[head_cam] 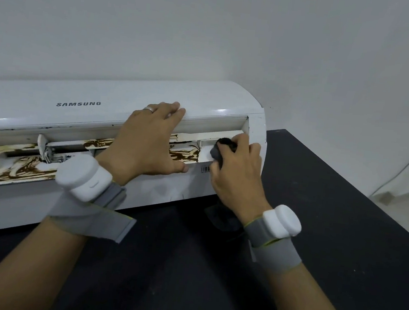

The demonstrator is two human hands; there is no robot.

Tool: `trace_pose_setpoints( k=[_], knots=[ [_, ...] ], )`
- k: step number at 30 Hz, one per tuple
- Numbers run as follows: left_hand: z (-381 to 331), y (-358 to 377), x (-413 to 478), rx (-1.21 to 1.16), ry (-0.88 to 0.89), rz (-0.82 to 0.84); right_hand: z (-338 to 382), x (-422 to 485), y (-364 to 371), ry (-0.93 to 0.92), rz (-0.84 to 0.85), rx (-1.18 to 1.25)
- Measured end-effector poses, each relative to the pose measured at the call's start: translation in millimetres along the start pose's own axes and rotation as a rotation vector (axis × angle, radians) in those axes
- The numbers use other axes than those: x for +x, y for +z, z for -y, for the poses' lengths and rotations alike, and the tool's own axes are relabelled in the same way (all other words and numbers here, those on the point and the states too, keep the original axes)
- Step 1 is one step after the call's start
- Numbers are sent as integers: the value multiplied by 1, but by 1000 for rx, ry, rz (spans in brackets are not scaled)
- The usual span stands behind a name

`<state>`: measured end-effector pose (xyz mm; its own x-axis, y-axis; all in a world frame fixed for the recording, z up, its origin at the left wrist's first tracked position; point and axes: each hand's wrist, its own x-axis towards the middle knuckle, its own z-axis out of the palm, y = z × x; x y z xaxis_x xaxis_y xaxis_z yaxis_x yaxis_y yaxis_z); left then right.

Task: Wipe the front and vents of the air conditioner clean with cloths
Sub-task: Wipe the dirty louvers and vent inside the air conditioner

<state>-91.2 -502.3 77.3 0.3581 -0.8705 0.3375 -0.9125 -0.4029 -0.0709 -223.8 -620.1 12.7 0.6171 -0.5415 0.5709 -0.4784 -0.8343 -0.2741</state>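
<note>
Wiping the white Samsung air conditioner (117, 105) vent

Left hand (146, 143) lies flat, fingers straight, on its front; right hand (237, 171) grips a bunched dark grey cloth (220, 149) at the vent's right end.

Soft even light, glare on air conditioner (224, 110); wide-angle edge bending.

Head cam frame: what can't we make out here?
Head view only:
The air conditioner: left end cut off by the frame edge.
The vent: middle stretch hidden behind the left hand.
The cloth: mostly bunched inside the right hand, size unclear.
The barcode label: too small to read, partly behind the right hand.
</note>
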Motion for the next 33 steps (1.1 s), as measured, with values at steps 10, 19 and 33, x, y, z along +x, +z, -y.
trace_pose_setpoints(
  k=[10,19,33],
  knots=[
    [0,7,-2,11,-8,-35,-2,-21,14,80,-348,48],
    [0,5,2,-34,-3,-45,20,-7,17,368,-114,43],
    [-38,30,-55,-1042,11,201,22,-7,5,124,-160,17]
  ],
)
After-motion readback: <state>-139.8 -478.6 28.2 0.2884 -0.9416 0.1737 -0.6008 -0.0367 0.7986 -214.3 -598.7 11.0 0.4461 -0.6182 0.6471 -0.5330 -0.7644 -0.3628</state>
